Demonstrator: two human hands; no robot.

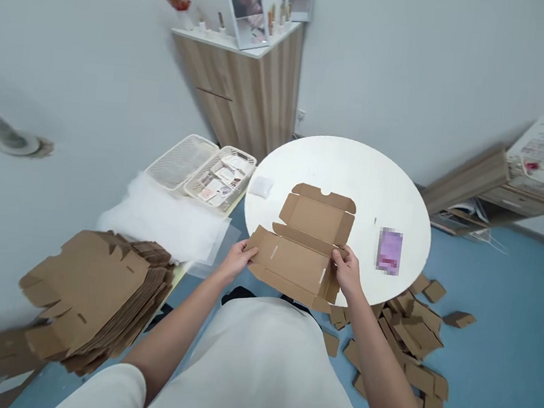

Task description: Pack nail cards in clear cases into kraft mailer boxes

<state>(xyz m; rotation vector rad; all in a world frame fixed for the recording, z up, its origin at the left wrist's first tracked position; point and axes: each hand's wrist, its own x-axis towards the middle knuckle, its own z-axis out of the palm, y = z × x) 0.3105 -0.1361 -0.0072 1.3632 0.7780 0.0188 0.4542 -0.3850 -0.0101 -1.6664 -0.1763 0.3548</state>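
Observation:
A partly folded cardboard box (pixel 298 259) lies at the near edge of the round white table (pixel 345 166), its lid panel spread toward the far side. My left hand (pixel 239 258) grips the left flap, thumb on top. At the right side, my right hand (pixel 347 271) pinches the side panel, which stands partly raised. Right of the box on the table is a purple packet (pixel 389 251), blurred by pixelation. A small white packet (pixel 261 186) rests near the table's left edge.
At left are a stack of flat cardboard blanks (pixel 95 289), white wrapping sheets (pixel 162 221) and a plastic basket (pixel 221 175) of cards. Folded boxes (pixel 414 338) lie piled on the floor at right. A wooden cabinet (pixel 265 92) stands behind.

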